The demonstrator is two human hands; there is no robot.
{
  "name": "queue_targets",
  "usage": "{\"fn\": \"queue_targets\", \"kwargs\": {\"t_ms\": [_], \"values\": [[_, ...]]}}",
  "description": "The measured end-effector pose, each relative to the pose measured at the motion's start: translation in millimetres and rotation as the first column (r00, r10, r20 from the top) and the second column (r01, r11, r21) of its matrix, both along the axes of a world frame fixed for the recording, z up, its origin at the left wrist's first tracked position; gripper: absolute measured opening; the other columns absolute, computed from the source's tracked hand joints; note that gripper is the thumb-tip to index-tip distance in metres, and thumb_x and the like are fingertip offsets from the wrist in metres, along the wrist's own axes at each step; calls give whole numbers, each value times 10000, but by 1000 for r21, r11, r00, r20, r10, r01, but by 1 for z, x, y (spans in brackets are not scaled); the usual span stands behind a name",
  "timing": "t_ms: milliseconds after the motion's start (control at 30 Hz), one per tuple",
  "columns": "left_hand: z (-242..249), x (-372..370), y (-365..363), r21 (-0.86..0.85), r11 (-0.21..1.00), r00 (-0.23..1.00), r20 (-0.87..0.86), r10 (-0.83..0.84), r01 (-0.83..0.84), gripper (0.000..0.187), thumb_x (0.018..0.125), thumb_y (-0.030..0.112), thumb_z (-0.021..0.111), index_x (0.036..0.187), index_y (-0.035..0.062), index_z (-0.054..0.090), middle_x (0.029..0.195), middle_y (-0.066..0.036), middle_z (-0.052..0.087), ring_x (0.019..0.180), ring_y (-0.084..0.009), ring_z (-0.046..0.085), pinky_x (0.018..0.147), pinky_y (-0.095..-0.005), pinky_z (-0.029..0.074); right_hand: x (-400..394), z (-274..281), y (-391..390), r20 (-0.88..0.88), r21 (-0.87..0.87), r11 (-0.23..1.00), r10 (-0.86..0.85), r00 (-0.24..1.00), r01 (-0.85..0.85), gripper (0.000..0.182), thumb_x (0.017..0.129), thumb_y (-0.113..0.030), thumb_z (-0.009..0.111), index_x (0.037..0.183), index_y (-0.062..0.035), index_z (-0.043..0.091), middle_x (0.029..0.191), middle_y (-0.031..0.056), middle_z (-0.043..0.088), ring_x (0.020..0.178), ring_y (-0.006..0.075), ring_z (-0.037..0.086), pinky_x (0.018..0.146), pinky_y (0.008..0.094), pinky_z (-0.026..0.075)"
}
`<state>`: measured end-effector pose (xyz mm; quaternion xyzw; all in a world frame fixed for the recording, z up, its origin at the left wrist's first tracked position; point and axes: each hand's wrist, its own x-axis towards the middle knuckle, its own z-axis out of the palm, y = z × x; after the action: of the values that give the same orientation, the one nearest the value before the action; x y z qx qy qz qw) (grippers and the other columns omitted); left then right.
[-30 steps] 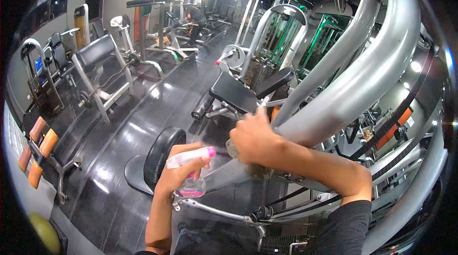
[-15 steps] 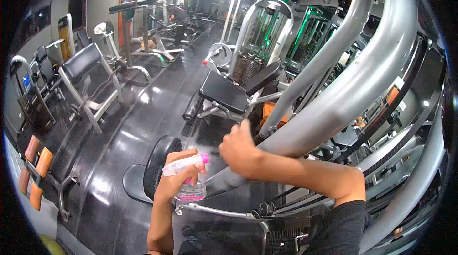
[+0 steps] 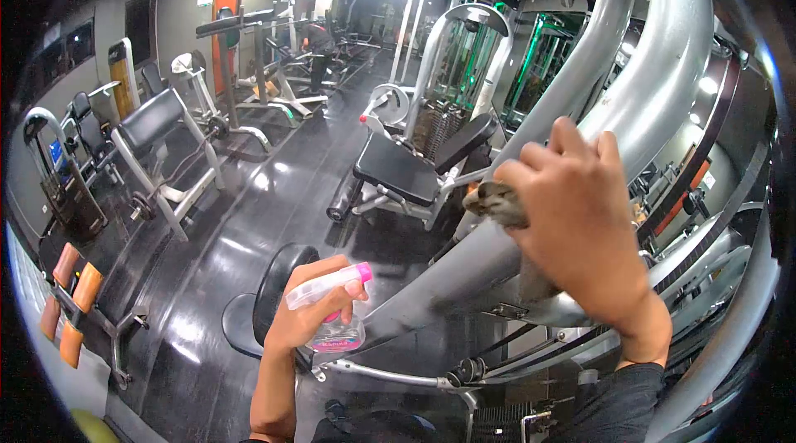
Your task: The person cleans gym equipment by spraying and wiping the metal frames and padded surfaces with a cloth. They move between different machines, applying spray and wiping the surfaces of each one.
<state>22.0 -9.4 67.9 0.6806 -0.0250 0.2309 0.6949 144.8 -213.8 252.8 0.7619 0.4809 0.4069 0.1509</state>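
My left hand point(image 3: 292, 317) is wrapped round the neck of a clear spray bottle point(image 3: 342, 337) with a white and pink trigger head, held upright low in the middle. My right hand point(image 3: 576, 231) is closed on a crumpled greyish cloth point(image 3: 500, 202), part of which sticks out past the fingers. It is over the thick silver frame tube point(image 3: 676, 78) of an exercise machine. The hand covers a stretch of the tube, and whether the cloth presses on the metal cannot be made out.
A black padded seat point(image 3: 286, 281) stands just behind the bottle. Beyond it is a bench point(image 3: 396, 167) beside a weight-stack machine. To the left are a preacher-curl bench point(image 3: 152, 121) and a stand with orange and brown rollers point(image 3: 86, 287). Dark flooring point(image 3: 257, 202) runs down the aisle.
My right hand has moved right and up along the tube, turning so the cloth shows. My left hand keeps its hold on the spray bottle. The view has tilted slightly up.
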Motion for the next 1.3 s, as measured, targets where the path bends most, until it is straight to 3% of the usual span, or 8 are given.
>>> {"fn": "queue_targets", "kwargs": {"t_ms": [233, 367, 533, 667, 867, 933, 1133, 1300], "values": [[16, 10, -23, 125, 985, 990, 86, 111, -121, 392, 907, 374, 644, 786, 2, 656, 707, -43, 611, 573, -91, 567, 513, -233, 390, 13, -93, -5, 125, -330, 861, 446, 886, -387, 81, 788, -234, 646, 815, -158, 645, 781, -42, 540, 823, 154, 534, 681, 382, 378], [22, 14, -34, 164, 975, 986, 93, 136, -150, 443, 909, 412, 630, 776, -8, 666, 681, -51, 609, 578, -95, 565, 521, -243, 399, 39, -77, -22, 72, -121, 751, 659, 749, -649, 96, 745, -263, 645, 717, -175, 617, 670, -53, 451, 772, 141, 495, 647, 356, 359], [24, 19, -46, 224, 962, 981, 146, 126, -156, 499, 895, 456, 624, 783, -29, 668, 676, -65, 608, 567, -105, 553, 524, -260, 400, 50, -9, -71, 437, 52, 803, 517, 736, -594, 198, 705, -303, 710, 879, -210, 689, 845, -96, 587, 743, 114, 513, 625, 337, 361], [31, 24, -57, 237, 957, 974, 189, 122, -166, 516, 891, 472, 613, 777, -29, 666, 674, -65, 600, 557, -110, 546, 516, -263, 393, 60, -36, -77, 368, 48, 754, 597, 713, -656, 250, 730, -287, 707, 972, -222, 711, 906, -106, 607, 777, 101, 512, 606, 310, 361], [33, 23, -64, 253, 941, 963, 201, 177, -225, 529, 894, 482, 604, 758, -26, 657, 660, -59, 577, 539, -111, 532, 505, -267, 387, 79, -113, -63, 173, -405, 582, 806, 566, -705, 298, 861, -286, 637, 1157, -271, 605, 1104, -84, 565, 881, 93, 517, 700, 293, 424], [34, 21, -66, 246, 947, 972, 163, 172, -208, 518, 891, 471, 608, 745, -24, 654, 658, -58, 575, 538, -112, 533, 504, -268, 384, 89, -98, -63, 164, -369, 549, 833, 528, -750, 256, 838, -265, 605, 1089, -215, 593, 1082, -63, 558, 904, 100, 518, 692, 329, 437], [34, 18, -70, 211, 950, 964, 186, 190, -228, 491, 878, 449, 611, 748, -22, 663, 678, -61, 600, 550, -111, 553, 510, -259, 403, 112, -5, -99, 479, -145, 677, 686, 548, -721, 416, 712, -290, 744, 1098, -350, 602, 1055, -85, 595, 897, 139, 528, 679, 318, 449], [40, 21, -77, 150, 961, 960, 194, 201, -231, 503, 868, 458, 611, 761, -30, 669, 705, -80, 630, 552, -120, 571, 510, -257, 417, 127, -48, -84, 476, 97, 581, 686, 550, -808, 446, 741, -356, 782, 1139, -377, 584, 1115, -45, 569, 943, 164, 526, 742, 337, 492]]}}
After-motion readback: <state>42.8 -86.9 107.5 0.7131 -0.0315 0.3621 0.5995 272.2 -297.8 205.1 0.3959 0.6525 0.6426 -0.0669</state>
